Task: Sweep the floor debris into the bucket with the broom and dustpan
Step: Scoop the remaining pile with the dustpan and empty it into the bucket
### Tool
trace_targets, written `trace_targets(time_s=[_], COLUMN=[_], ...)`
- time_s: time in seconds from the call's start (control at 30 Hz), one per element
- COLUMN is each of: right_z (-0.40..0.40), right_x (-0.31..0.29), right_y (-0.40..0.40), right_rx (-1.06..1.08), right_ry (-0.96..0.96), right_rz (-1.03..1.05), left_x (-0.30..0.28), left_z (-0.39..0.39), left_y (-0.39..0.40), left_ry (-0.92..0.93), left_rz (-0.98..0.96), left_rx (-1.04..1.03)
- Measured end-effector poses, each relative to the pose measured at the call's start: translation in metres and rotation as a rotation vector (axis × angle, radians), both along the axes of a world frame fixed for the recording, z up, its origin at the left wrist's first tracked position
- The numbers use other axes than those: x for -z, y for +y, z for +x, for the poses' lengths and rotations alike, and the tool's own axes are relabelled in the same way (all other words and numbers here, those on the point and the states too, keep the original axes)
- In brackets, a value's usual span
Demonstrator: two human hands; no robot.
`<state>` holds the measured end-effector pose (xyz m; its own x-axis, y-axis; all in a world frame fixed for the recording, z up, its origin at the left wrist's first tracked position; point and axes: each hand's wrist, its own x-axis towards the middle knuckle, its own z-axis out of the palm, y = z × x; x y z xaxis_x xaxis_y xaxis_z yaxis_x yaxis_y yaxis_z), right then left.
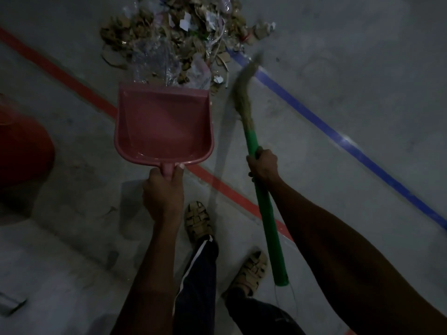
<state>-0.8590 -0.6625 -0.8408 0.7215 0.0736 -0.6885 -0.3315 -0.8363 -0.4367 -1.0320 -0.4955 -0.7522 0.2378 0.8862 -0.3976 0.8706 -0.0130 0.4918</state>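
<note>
A pink dustpan (163,124) lies with its front lip against the near edge of a debris pile (176,37) of cardboard scraps, paper and clear plastic. The pan's inside holds nothing. My left hand (163,189) grips the dustpan's short handle. My right hand (262,164) grips the green handle of a broom (263,201). The straw bristles (244,93) reach up to the right of the pan, beside the pile's right edge, and look blurred. A red bucket (21,151) stands at the left edge, partly cut off.
A red line (72,79) and a blue line (338,139) cross the grey concrete floor diagonally. My two sandalled feet (198,221) stand just behind the dustpan. A small dark object (11,304) lies at the lower left.
</note>
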Motion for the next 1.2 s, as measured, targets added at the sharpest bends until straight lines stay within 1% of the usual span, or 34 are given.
trace_targets(time_s=[0.1, 0.17, 0.27, 0.4, 0.5, 0.6, 0.7, 0.87, 0.93, 1.0, 1.13, 1.2], right_z=[0.021, 0.042, 0.084, 0.136, 0.173, 0.212, 0.252, 0.299, 0.304, 0.304, 0.307, 0.312], right_x=[-0.034, -0.052, -0.067, -0.051, -0.027, -0.006, 0.015, 0.042, 0.042, 0.044, 0.039, 0.036], right_y=[0.002, 0.000, -0.004, -0.018, -0.017, -0.010, 0.011, 0.047, 0.058, 0.062, 0.052, 0.048], right_rx=[-0.070, -0.089, -0.001, 0.016, -0.004, -0.007, 0.002, -0.067, -0.126, -0.213, -0.429, -0.474], right_ry=[-0.120, -0.199, -0.274, -0.379, -0.448, -0.408, -0.298, -0.031, 0.026, 0.001, -0.199, -0.276], right_rz=[0.007, -0.007, -0.013, -0.013, -0.054, -0.106, -0.132, -0.085, -0.040, -0.007, 0.019, 0.032], left_x=[-0.012, -0.024, -0.037, -0.026, -0.017, -0.007, 0.008, 0.033, 0.040, 0.046, 0.052, 0.054], left_z=[0.018, 0.033, 0.058, 0.085, 0.108, 0.140, 0.172, 0.214, 0.224, 0.229, 0.233, 0.234], left_y=[0.005, 0.009, 0.021, 0.038, 0.054, 0.069, 0.083, 0.089, 0.086, 0.080, 0.064, 0.056], left_ry=[-0.031, -0.039, -0.045, -0.054, -0.072, -0.034, -0.019, 0.049, 0.043, 0.037, 0.037, 0.034], left_rz=[-0.042, -0.037, -0.013, 0.009, -0.019, -0.017, 0.027, 0.049, 0.042, 0.030, -0.052, -0.075], left_rx=[-0.015, 0.008, 0.065, 0.139, 0.144, 0.146, 0.125, 0.015, -0.022, -0.042, -0.075, -0.068])
